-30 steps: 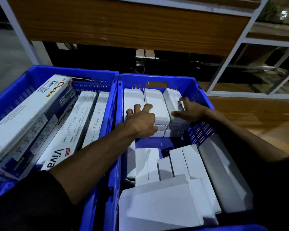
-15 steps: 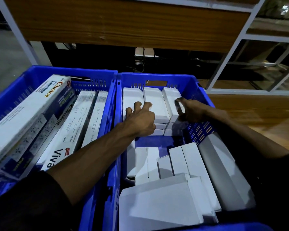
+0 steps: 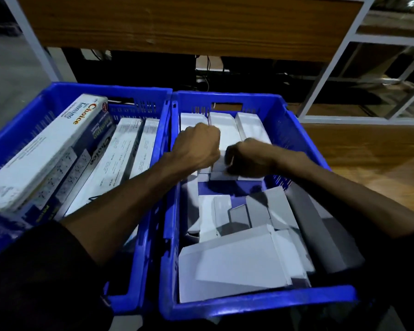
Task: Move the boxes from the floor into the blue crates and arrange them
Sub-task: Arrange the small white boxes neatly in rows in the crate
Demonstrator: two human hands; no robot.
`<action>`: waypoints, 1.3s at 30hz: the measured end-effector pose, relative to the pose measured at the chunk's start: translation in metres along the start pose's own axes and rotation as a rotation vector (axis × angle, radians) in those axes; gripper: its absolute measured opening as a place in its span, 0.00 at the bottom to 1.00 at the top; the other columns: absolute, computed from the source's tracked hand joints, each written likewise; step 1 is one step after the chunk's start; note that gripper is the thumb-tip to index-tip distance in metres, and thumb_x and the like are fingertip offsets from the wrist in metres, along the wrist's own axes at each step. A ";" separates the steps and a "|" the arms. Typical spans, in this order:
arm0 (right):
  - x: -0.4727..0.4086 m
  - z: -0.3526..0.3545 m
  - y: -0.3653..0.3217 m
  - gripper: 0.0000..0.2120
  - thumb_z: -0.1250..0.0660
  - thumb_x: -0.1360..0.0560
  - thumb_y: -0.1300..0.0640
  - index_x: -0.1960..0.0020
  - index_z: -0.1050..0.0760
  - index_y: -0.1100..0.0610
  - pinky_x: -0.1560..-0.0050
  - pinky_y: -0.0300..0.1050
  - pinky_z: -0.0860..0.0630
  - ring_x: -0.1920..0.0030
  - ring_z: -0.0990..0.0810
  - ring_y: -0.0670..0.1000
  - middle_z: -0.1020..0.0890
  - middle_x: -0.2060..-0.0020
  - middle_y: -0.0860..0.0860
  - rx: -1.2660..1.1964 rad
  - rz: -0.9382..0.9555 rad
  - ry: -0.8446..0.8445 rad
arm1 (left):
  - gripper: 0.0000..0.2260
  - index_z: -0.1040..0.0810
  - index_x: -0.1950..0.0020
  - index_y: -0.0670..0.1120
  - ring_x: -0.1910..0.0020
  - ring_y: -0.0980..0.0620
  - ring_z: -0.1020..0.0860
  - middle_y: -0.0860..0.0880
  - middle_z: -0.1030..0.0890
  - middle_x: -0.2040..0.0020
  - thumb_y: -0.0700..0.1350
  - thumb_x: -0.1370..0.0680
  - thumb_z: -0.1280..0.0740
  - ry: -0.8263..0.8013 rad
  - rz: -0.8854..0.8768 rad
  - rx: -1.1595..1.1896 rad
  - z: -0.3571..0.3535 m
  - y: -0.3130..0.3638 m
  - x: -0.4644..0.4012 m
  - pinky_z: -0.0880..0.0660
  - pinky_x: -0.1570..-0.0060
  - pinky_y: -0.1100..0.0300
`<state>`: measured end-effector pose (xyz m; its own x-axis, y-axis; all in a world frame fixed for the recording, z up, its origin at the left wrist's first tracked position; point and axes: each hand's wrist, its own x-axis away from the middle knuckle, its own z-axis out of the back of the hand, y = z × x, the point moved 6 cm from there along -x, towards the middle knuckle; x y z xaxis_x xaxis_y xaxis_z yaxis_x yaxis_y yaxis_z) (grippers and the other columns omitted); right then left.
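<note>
— Reaching into the right crate (image 3: 294,120) at centre frame, we have both hands on the white boxes (image 3: 251,126) stacked in a row against its far wall.

— How do our fingers lie?

— The left hand (image 3: 196,146) is curled into a fist over the left and middle boxes of that row; its fingertips are tucked out of sight, so we cannot tell whether it grips anything. The right hand (image 3: 247,157), just beside it, is blurred, with fingers bent round the near end of a small white box (image 3: 219,163) in the stack.

— And the other cartons?

— More white boxes lie jumbled in the lower half of the same crate, tilted and overlapping, a large flat one (image 3: 234,261) nearest us and a grey one (image 3: 320,235) leaning along the right wall. The left crate (image 3: 14,130), touching the right one, holds long printed boxes (image 3: 46,149) lying lengthwise. A wooden panel (image 3: 177,22) crosses the top of the frame.
</note>
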<state>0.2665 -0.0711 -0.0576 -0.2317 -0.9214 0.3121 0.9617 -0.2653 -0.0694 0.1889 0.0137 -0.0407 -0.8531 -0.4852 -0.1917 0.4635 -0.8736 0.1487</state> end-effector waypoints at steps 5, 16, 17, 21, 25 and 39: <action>-0.025 -0.059 -0.026 0.22 0.33 0.25 0.38 0.44 0.20 0.55 0.48 0.51 0.22 0.53 0.17 0.56 0.15 0.52 0.54 -0.062 -0.008 -0.376 | 0.14 0.22 0.38 0.45 0.43 0.38 0.21 0.42 0.21 0.41 0.46 0.22 0.35 -0.281 -0.125 -0.327 -0.016 0.008 0.024 0.32 0.56 0.52; -0.042 -0.077 -0.038 0.15 0.33 0.22 0.48 0.52 0.29 0.61 0.69 0.46 0.34 0.69 0.33 0.52 0.27 0.68 0.52 -0.708 -0.052 -0.332 | 0.13 0.20 0.44 0.43 0.51 0.38 0.20 0.41 0.18 0.48 0.39 0.24 0.41 -0.012 -0.008 0.021 0.000 -0.007 0.015 0.21 0.53 0.46; -0.043 -0.078 -0.041 0.17 0.33 0.23 0.46 0.51 0.29 0.60 0.67 0.48 0.30 0.67 0.29 0.56 0.24 0.65 0.54 -0.760 -0.054 -0.322 | 0.13 0.20 0.44 0.43 0.51 0.37 0.20 0.41 0.19 0.48 0.39 0.24 0.41 -0.007 -0.008 0.027 0.000 -0.007 0.014 0.21 0.53 0.45; -0.049 -0.076 -0.054 0.28 0.33 0.28 0.36 0.37 0.25 0.55 0.43 0.58 0.20 0.44 0.19 0.61 0.17 0.44 0.58 -0.619 -0.005 -0.199 | 0.13 0.21 0.44 0.43 0.54 0.39 0.21 0.41 0.19 0.49 0.38 0.24 0.41 0.004 -0.025 0.013 -0.001 -0.007 0.014 0.21 0.55 0.47; -0.049 -0.077 -0.058 0.08 0.32 0.24 0.46 0.52 0.23 0.49 0.70 0.42 0.29 0.69 0.28 0.50 0.22 0.63 0.50 -0.661 -0.015 -0.178 | 0.12 0.21 0.43 0.43 0.57 0.43 0.23 0.42 0.19 0.49 0.37 0.23 0.40 -0.002 -0.003 -0.001 -0.002 -0.007 0.014 0.28 0.61 0.52; -0.031 -0.050 -0.051 0.32 0.20 0.33 0.60 0.35 0.34 0.54 0.54 0.52 0.16 0.60 0.15 0.54 0.17 0.54 0.60 -0.940 -0.102 -0.077 | 0.14 0.19 0.41 0.42 0.42 0.47 0.21 0.45 0.18 0.42 0.37 0.22 0.41 0.218 0.178 0.504 0.016 -0.030 0.007 0.25 0.40 0.52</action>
<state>0.2171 -0.0431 -0.1110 -0.2658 -0.8687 0.4180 0.4171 -0.4945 -0.7626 0.1650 0.0366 -0.0314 -0.6787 -0.6662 -0.3091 0.3784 -0.6779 0.6303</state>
